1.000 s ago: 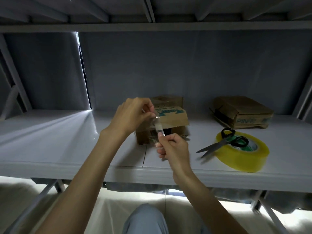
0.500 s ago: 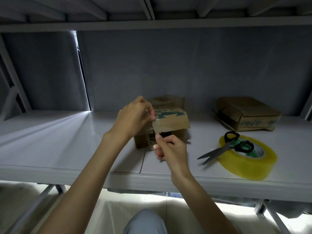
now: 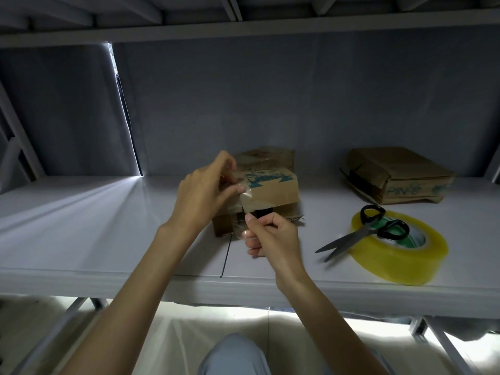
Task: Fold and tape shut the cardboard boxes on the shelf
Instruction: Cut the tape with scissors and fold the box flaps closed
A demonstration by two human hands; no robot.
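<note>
At the left of the frame the grey shelf (image 3: 81,226) runs bare up to a bright slit in the back panel. Near the middle, the left hand (image 3: 201,197) is raised over the left end of a small cardboard box (image 3: 270,189), its thumb and fingertips pinching the upper end of a clear strip of tape (image 3: 244,205) against the box's top flap, beside the blue print. The strip runs down across the box's front left corner to the right hand (image 3: 270,239), which sits just below and in front of the box, fingers curled, thumb and forefinger gripping the strip's lower end. The box stands at the centre of the shelf, partly hidden behind both hands, with another brown box (image 3: 266,158) close behind it. Further right, black-handled scissors (image 3: 362,235) lie open across a yellow tape roll (image 3: 400,250) near the shelf's front edge. At the upper right, toward the back, rests a flatter cardboard box (image 3: 397,174) printed with blue letters.
</note>
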